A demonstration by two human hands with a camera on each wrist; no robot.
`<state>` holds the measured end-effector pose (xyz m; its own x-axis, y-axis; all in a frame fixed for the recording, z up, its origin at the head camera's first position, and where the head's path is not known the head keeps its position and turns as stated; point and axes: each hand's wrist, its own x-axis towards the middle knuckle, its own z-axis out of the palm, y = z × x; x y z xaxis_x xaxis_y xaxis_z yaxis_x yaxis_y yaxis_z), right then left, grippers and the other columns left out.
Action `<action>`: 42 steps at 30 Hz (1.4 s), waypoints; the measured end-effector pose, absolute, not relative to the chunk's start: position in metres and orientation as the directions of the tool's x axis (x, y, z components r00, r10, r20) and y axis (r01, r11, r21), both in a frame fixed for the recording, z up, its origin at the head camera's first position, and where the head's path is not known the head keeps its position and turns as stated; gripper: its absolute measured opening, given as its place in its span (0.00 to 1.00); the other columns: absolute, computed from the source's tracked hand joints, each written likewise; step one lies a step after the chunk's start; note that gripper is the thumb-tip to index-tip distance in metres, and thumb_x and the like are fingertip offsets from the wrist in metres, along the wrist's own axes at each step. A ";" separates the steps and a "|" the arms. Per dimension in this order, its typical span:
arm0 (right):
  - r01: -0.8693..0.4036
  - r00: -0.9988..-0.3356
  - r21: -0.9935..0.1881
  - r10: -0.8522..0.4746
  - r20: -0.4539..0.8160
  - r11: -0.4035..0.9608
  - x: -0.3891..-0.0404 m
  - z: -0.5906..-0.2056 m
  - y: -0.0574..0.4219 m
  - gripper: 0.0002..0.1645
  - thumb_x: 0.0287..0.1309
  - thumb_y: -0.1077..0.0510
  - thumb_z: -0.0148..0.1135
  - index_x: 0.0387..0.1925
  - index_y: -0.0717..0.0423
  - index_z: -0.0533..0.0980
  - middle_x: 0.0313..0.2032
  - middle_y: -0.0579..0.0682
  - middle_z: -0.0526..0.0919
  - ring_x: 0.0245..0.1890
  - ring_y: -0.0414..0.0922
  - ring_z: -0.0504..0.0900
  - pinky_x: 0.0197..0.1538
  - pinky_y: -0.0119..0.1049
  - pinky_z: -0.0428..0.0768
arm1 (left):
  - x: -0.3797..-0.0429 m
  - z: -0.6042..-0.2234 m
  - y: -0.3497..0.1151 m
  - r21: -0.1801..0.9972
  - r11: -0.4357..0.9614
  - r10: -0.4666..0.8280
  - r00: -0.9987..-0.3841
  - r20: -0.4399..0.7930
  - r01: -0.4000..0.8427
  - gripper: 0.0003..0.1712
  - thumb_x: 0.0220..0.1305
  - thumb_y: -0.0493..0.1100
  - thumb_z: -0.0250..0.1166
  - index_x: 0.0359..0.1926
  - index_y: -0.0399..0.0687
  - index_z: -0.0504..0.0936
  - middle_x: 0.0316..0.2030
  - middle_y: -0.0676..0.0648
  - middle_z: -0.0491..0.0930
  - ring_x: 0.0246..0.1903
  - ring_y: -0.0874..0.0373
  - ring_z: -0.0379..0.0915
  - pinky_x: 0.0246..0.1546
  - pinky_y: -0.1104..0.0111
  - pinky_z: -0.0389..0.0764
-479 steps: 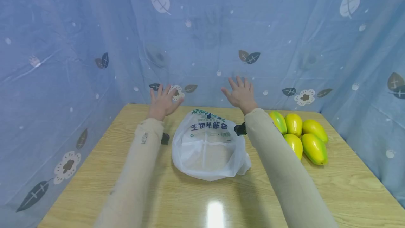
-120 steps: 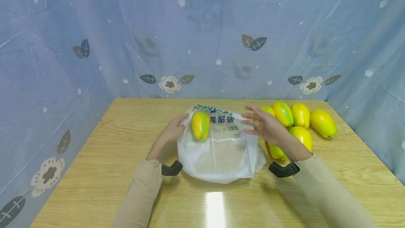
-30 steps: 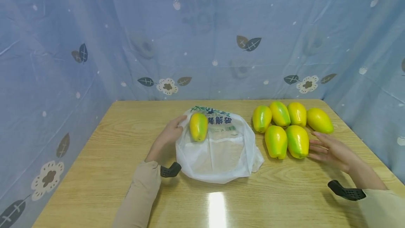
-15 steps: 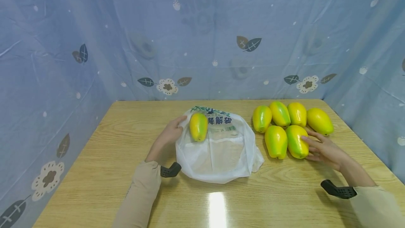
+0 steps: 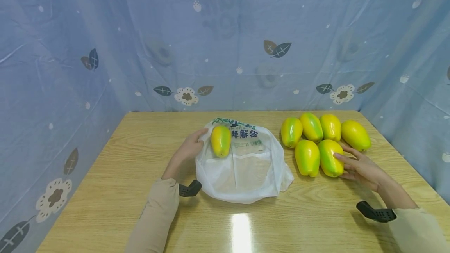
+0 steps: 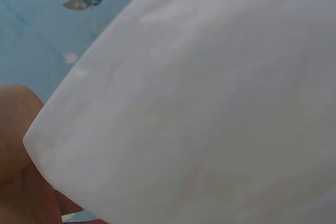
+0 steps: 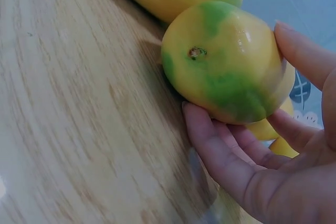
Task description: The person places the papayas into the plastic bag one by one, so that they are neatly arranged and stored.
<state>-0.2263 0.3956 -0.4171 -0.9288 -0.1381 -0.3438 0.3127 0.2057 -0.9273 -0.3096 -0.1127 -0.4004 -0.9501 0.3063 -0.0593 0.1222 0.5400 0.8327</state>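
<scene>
A white plastic bag (image 5: 242, 175) with printed characters lies mouth-up on the table, and one yellow-green papaya (image 5: 220, 141) rests inside its left part. My left hand (image 5: 189, 147) holds the bag's left edge. In the left wrist view the white film (image 6: 178, 103) fills most of the picture and hides part of the fingers. On the right, my right hand (image 5: 363, 170) grips another papaya (image 5: 331, 158), thumb on one side and fingers curled beneath, as the right wrist view shows with the fruit's green-patched end (image 7: 226, 66). This papaya is still on or close to the table.
Several more papayas sit close around the gripped one: one papaya (image 5: 307, 158) at its left, another papaya (image 5: 356, 135) behind the right hand, and a row behind, including a papaya (image 5: 291, 132). A blue patterned curtain (image 5: 225, 50) encloses the wooden table (image 5: 147, 143).
Over the last second my right hand has moved left onto the front right papaya and taken hold of it. The left hand, the bag and the papaya inside have stayed in place.
</scene>
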 end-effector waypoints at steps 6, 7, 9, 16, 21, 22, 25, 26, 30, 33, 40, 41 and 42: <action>0.308 -0.933 -0.929 -0.123 -0.337 0.203 -0.225 -0.418 0.397 0.51 0.70 0.48 0.47 0.71 0.63 0.24 0.60 0.64 0.58 0.42 0.35 0.79 0.49 0.43 0.80 | -0.310 -0.401 -0.113 0.834 0.538 0.306 -0.950 -0.059 0.122 0.32 0.64 0.31 0.41 0.70 0.36 0.57 0.70 0.35 0.53 0.69 0.41 0.46 0.67 0.51 0.51; 0.308 -0.934 -0.930 -0.121 -0.336 0.201 -0.225 -0.418 0.397 0.51 0.70 0.48 0.47 0.71 0.63 0.24 0.59 0.63 0.58 0.42 0.36 0.79 0.49 0.43 0.80 | -0.310 -0.401 -0.113 0.834 0.539 0.306 -0.950 -0.058 0.123 0.32 0.64 0.31 0.41 0.70 0.36 0.57 0.70 0.35 0.53 0.69 0.41 0.46 0.67 0.51 0.51; 0.307 -0.935 -0.931 -0.119 -0.334 0.198 -0.224 -0.418 0.397 0.51 0.70 0.49 0.47 0.71 0.63 0.24 0.57 0.61 0.62 0.42 0.36 0.79 0.48 0.43 0.81 | -0.310 -0.401 -0.113 0.832 0.542 0.301 -0.952 -0.061 0.119 0.32 0.64 0.31 0.41 0.70 0.36 0.57 0.70 0.36 0.53 0.69 0.41 0.46 0.67 0.51 0.51; 0.304 -0.939 -0.943 -0.121 -0.321 0.139 -0.222 -0.417 0.399 0.52 0.70 0.51 0.48 0.70 0.63 0.23 0.44 0.42 0.71 0.41 0.38 0.80 0.46 0.41 0.82 | -0.310 -0.402 -0.113 0.829 0.548 0.298 -0.952 -0.069 0.112 0.32 0.64 0.31 0.41 0.71 0.37 0.57 0.70 0.35 0.53 0.69 0.41 0.46 0.67 0.50 0.52; 0.303 -0.944 -0.951 -0.121 -0.309 0.059 -0.221 -0.415 0.402 0.52 0.70 0.52 0.48 0.70 0.61 0.22 0.43 0.39 0.73 0.41 0.38 0.81 0.46 0.43 0.82 | -0.311 -0.402 -0.112 0.834 0.541 0.293 -0.954 -0.064 0.110 0.32 0.64 0.31 0.41 0.70 0.36 0.58 0.70 0.36 0.54 0.69 0.42 0.47 0.68 0.52 0.51; 0.305 -0.944 -0.952 -0.121 -0.307 0.034 -0.221 -0.414 0.402 0.51 0.70 0.52 0.48 0.71 0.60 0.21 0.42 0.39 0.74 0.41 0.39 0.81 0.45 0.43 0.82 | -0.311 -0.402 -0.112 0.834 0.540 0.292 -0.955 -0.062 0.110 0.32 0.63 0.30 0.41 0.70 0.36 0.58 0.70 0.35 0.54 0.69 0.42 0.47 0.68 0.52 0.51; 0.297 -0.948 -0.955 -0.122 -0.292 -0.018 -0.221 -0.411 0.403 0.51 0.70 0.54 0.47 0.70 0.59 0.20 0.41 0.39 0.76 0.41 0.40 0.81 0.45 0.43 0.82 | -0.311 -0.403 -0.111 0.839 0.533 0.289 -0.956 -0.058 0.110 0.32 0.63 0.30 0.41 0.70 0.36 0.58 0.69 0.35 0.55 0.69 0.42 0.46 0.68 0.52 0.50; 0.290 -0.951 -0.957 -0.120 -0.285 -0.025 -0.221 -0.410 0.403 0.51 0.70 0.54 0.47 0.70 0.60 0.20 0.41 0.38 0.76 0.40 0.40 0.82 0.45 0.43 0.82 | -0.311 -0.403 -0.112 0.839 0.532 0.289 -0.956 -0.057 0.110 0.32 0.63 0.30 0.41 0.70 0.36 0.58 0.69 0.35 0.55 0.69 0.42 0.46 0.68 0.52 0.50; 0.255 -0.961 -0.966 -0.118 -0.250 -0.031 -0.223 -0.400 0.400 0.51 0.70 0.55 0.47 0.69 0.62 0.19 0.41 0.37 0.76 0.40 0.39 0.82 0.44 0.42 0.83 | -0.311 -0.403 -0.112 0.841 0.529 0.289 -0.956 -0.054 0.113 0.32 0.63 0.30 0.41 0.70 0.36 0.58 0.70 0.36 0.55 0.69 0.42 0.47 0.68 0.52 0.50; 0.249 -0.962 -0.968 -0.123 -0.243 -0.038 -0.225 -0.393 0.395 0.51 0.70 0.55 0.47 0.70 0.60 0.20 0.45 0.37 0.72 0.41 0.37 0.81 0.44 0.42 0.83 | -0.311 -0.402 -0.112 0.848 0.520 0.288 -0.956 -0.062 0.102 0.32 0.64 0.30 0.41 0.70 0.37 0.58 0.70 0.36 0.54 0.69 0.42 0.47 0.68 0.52 0.50; 0.248 -0.960 -0.965 -0.152 -0.233 -0.083 -0.230 -0.388 0.389 0.50 0.71 0.55 0.47 0.71 0.55 0.21 0.51 0.41 0.64 0.43 0.36 0.80 0.47 0.42 0.82 | -0.310 -0.403 -0.113 0.851 0.515 0.289 -0.955 -0.062 0.101 0.32 0.64 0.30 0.42 0.70 0.37 0.58 0.70 0.36 0.54 0.69 0.41 0.47 0.67 0.51 0.51; 0.243 -0.961 -0.966 -0.158 -0.228 -0.087 -0.231 -0.388 0.389 0.50 0.71 0.56 0.47 0.72 0.54 0.22 0.51 0.41 0.64 0.43 0.36 0.80 0.47 0.42 0.82 | -0.310 -0.402 -0.113 0.851 0.515 0.290 -0.955 -0.064 0.100 0.32 0.64 0.30 0.42 0.70 0.37 0.58 0.70 0.36 0.54 0.69 0.41 0.47 0.67 0.51 0.51; 0.239 -0.961 -0.967 -0.162 -0.222 -0.091 -0.231 -0.388 0.387 0.49 0.71 0.56 0.47 0.72 0.54 0.22 0.51 0.40 0.65 0.43 0.36 0.80 0.47 0.42 0.81 | -0.310 -0.402 -0.113 0.851 0.515 0.290 -0.955 -0.065 0.098 0.32 0.64 0.30 0.42 0.70 0.37 0.58 0.70 0.36 0.54 0.69 0.41 0.47 0.68 0.51 0.50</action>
